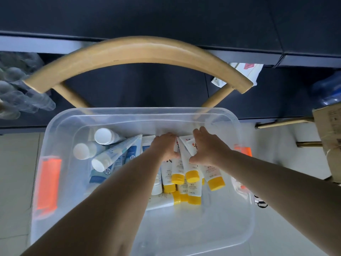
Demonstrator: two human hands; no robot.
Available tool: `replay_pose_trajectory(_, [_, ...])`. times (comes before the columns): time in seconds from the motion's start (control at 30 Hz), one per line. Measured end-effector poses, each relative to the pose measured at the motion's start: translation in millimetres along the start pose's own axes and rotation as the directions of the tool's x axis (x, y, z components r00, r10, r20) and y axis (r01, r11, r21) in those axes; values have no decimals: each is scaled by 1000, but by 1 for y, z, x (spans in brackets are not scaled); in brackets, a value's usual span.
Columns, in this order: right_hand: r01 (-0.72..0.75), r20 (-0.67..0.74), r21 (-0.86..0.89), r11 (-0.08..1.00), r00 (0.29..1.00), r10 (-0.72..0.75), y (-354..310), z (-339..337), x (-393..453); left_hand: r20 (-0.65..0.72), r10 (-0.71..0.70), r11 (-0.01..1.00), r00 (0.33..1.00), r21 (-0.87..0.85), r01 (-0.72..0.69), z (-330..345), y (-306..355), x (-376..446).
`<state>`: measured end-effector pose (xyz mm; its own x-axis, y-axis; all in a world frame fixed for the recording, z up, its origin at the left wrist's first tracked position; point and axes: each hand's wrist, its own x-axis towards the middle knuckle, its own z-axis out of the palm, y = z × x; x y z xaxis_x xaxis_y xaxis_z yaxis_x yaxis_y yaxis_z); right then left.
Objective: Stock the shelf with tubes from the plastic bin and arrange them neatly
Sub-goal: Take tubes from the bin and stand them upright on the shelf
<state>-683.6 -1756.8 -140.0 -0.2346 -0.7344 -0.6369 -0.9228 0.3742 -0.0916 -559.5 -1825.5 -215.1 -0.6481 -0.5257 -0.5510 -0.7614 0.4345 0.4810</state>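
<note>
Yellow-capped tubes (186, 163) in clear bin (60, 124): left hand (164, 145), right hand (204, 145) grip clamped on them.

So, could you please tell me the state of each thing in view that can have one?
Bin: lid off, on the chair, partly filled with tubes.
Yellow-cap tubes: capped, piled on the bin's right.
White-cap tubes: capped, lying heaped on the bin's left.
Left hand: in the bin, gripping yellow-cap tubes.
Right hand: in the bin, gripping yellow-cap tubes.
Chair: upright, bearing the bin.
</note>
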Motion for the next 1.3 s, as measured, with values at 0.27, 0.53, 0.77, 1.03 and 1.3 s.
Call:
replay_pose_trajectory(0.27, [7,12,-20,1000,1000,-7,0,-2,2,113,9,1000,994,-2,-8,12,0,8])
replay_pose_trajectory(0.53, [-1,18,-13,1000,1000,1,-1,-4,-2,190,-73,997,979,32,68,11,6,10])
replay_pose_trajectory(0.77, [-2,11,-10,1000,1000,2,-2,-4,-5,152,-81,994,985,79,70,8,2,0])
replay_pose_trajectory(1.03, [0,14,2,1000,1000,0,-4,-7,-8,154,-155,978,976,-112,173,3,1,-7])
replay_pose_trajectory(1.3, [-40,85,160,986,996,27,-3,-14,-8,196,-192,906,962,-342,250,-6,-3,-19])
